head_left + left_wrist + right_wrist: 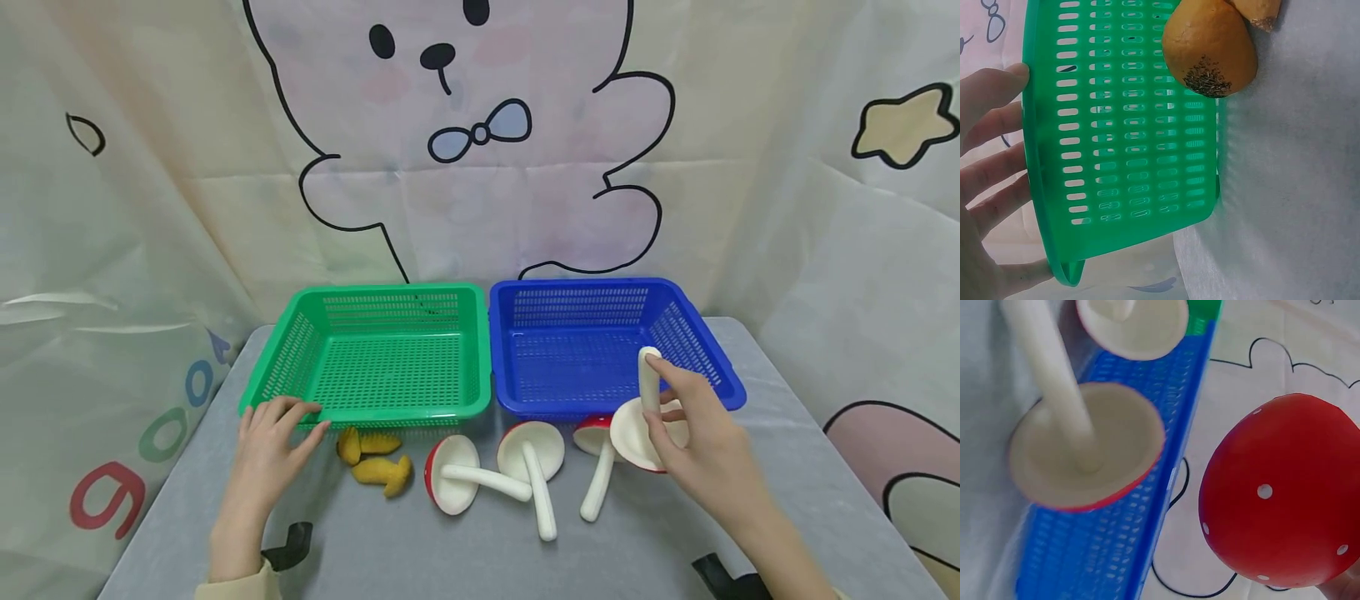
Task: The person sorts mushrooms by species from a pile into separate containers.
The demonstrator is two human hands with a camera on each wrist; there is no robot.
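Note:
My right hand (701, 429) pinches a toy mushroom by its white stem (648, 379), which points up. Its pale underside (632, 433) faces me in the head view; the red, white-spotted cap (1279, 494) fills the right of the right wrist view. The held mushroom is before the front right of the blue basket (517, 358). My left hand (266, 450) rests on the front left rim of the green basket (375, 417), its fingers extended over the edge. Near it lie two small yellow-brown toy mushrooms (384, 473), larger in the left wrist view (1210, 50).
Along the baskets' front lie more red-capped toy mushrooms: one on the left (457, 475), one in the middle (531, 454) and one on the right (598, 483). A grey cloth covers the table (420, 558). A printed curtain (480, 217) hangs behind.

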